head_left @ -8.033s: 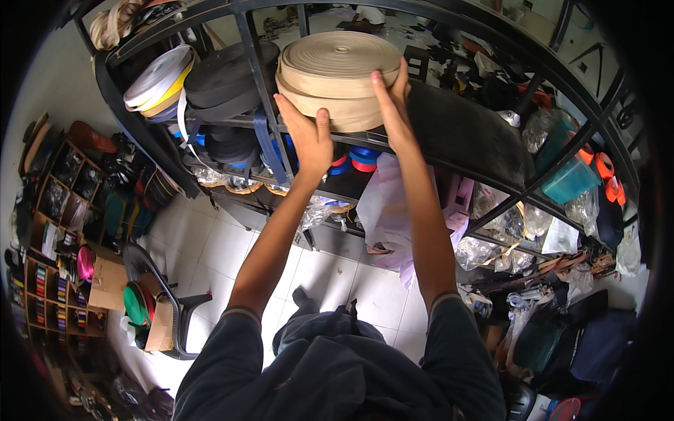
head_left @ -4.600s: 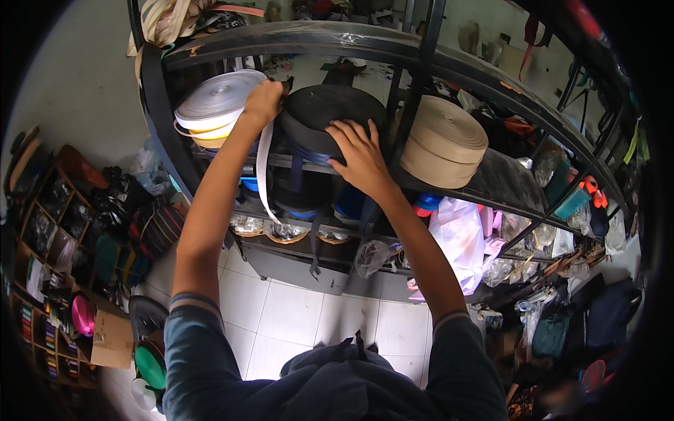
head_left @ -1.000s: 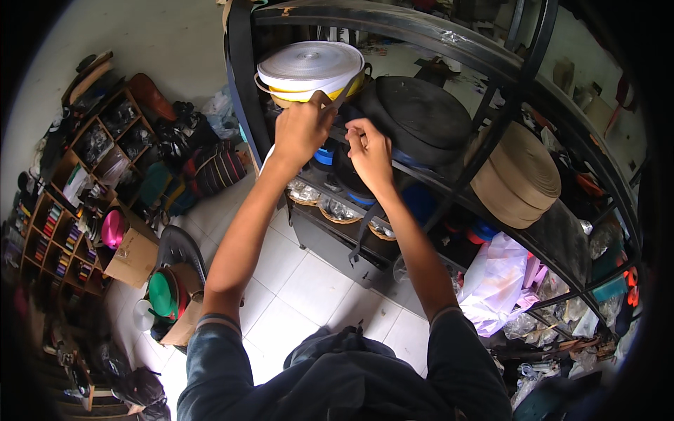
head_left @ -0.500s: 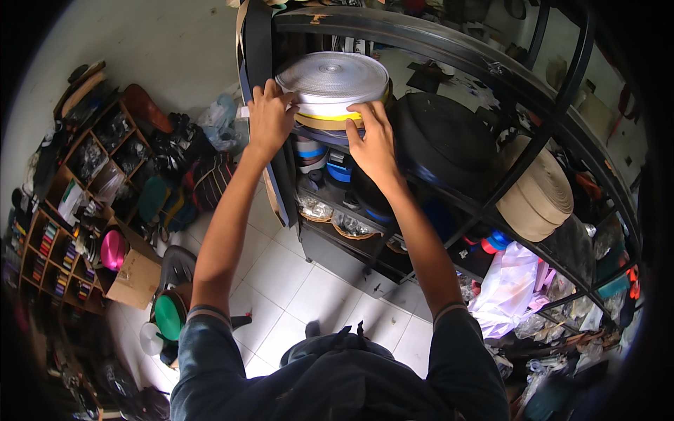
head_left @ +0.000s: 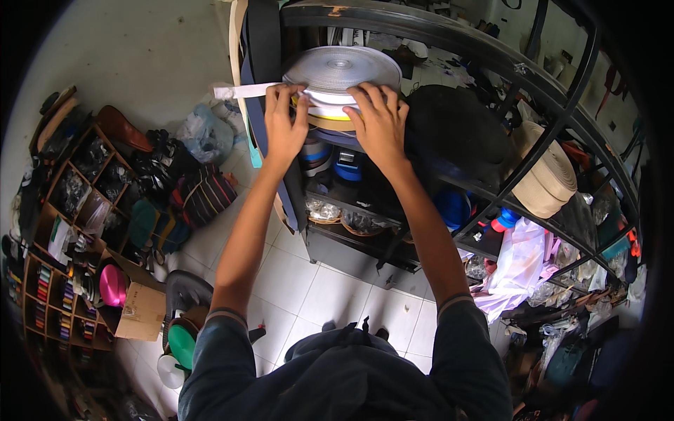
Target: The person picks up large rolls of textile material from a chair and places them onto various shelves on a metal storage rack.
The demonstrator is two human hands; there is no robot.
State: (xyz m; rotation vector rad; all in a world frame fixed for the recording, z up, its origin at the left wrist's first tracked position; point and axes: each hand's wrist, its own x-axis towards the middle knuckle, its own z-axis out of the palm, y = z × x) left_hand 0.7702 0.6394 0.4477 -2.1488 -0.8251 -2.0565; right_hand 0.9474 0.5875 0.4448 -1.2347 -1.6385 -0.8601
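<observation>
A stack of flat webbing rolls lies on the upper part of the black shelf rack. On top is a wide pale grey roll (head_left: 342,67), with a white webbing roll (head_left: 328,98) under it, then yellow, tan and dark blue layers. My left hand (head_left: 286,130) grips the stack's near left edge at the white layers, fingers bent and thumb against the rim. Past it a loose white strap end (head_left: 246,91) sticks out to the left. My right hand (head_left: 381,130) grips the near right edge, fingers on top and thumb at the white rim. The fingertips are partly hidden.
Right of the stack sit a large black roll (head_left: 456,133) and a beige roll (head_left: 544,172) behind black bars (head_left: 540,151). Lower shelves hold blue rolls and baskets of small parts. At left stand a wooden cubby shelf (head_left: 67,231) with thread spools and a cardboard box (head_left: 140,312).
Both hands have shifted slightly right in view and now close on the stack's white layers. The white strap end extends farther left. The whole view has shifted a little.
</observation>
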